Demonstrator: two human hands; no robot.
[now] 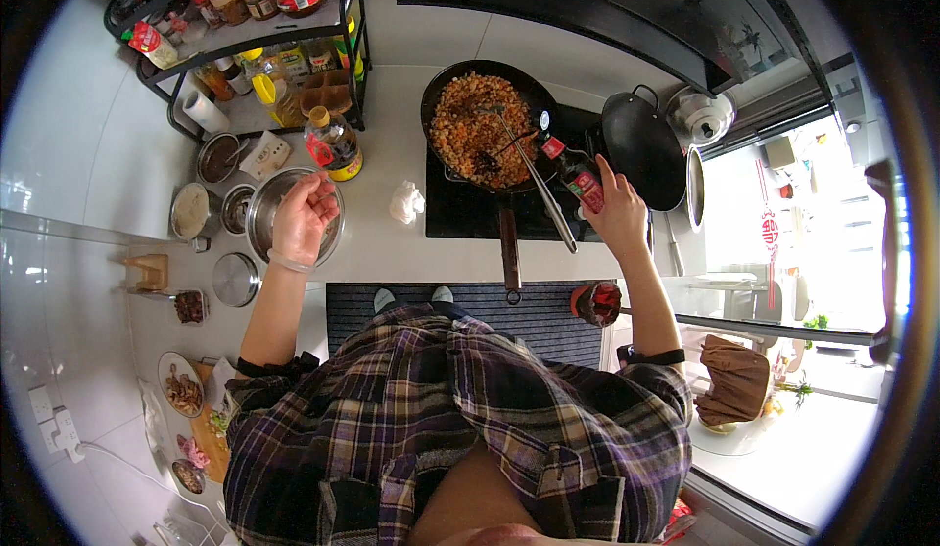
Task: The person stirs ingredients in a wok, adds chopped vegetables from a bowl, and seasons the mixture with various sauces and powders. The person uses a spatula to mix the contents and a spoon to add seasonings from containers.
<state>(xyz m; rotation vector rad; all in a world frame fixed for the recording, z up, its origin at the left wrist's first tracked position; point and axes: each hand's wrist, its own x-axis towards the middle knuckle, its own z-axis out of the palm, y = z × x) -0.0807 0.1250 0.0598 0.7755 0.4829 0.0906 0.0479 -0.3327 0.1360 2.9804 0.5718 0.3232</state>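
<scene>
My right hand (617, 204) grips a glass bottle of dark sauce (584, 186), tilted with its neck over the pan. Its flip cap hangs back, and a dark stream of sauce (514, 142) runs onto the diced food (470, 120). That food fills a black frying pan (543, 90) on the cooktop. A metal spatula (540, 186) leans in the pan, its handle sticking out over the front rim. My left hand (305, 204), palm up with loosely curled fingers, hovers above a steel mixing bowl (257, 241) and holds nothing.
A sauce bottle with a yellow cap (334, 146) stands behind the bowl. Crumpled tissue (406, 202) lies left of the cooktop (470, 215). A black wok (639, 149) stands on the right, near a steel kettle (701, 116). At the back left, a black rack (257, 46) holds jars.
</scene>
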